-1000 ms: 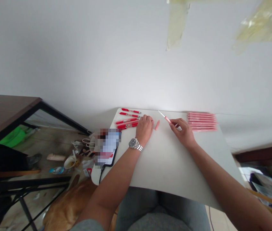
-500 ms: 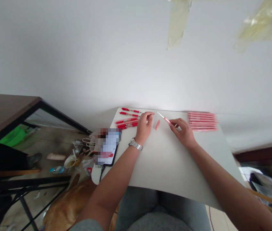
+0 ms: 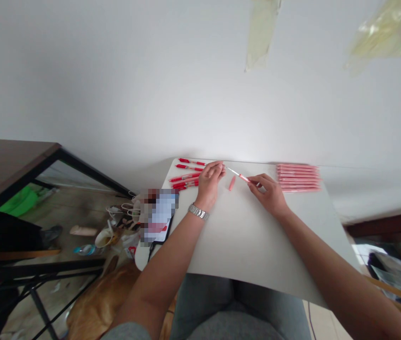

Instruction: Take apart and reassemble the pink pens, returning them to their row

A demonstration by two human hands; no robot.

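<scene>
Grey trousers point(image 3: 235, 307) fill the near edge, under the white counter point(image 3: 257, 245). Both forearms reach forward over it, a metal wristwatch point(image 3: 199, 212) on the left. The right hand point(image 3: 269, 193) is pinched on the pink end of a thin pen refill point(image 3: 238, 174). The left hand point(image 3: 210, 182) is curled at the refill's white tip; whether it grips it cannot be told. A short pink pen piece point(image 3: 232, 183) lies on the counter between the hands. Red pens point(image 3: 188, 177) lie just left of the left hand. Stacked pink pens point(image 3: 297, 178) lie to the right, at the wall.
</scene>
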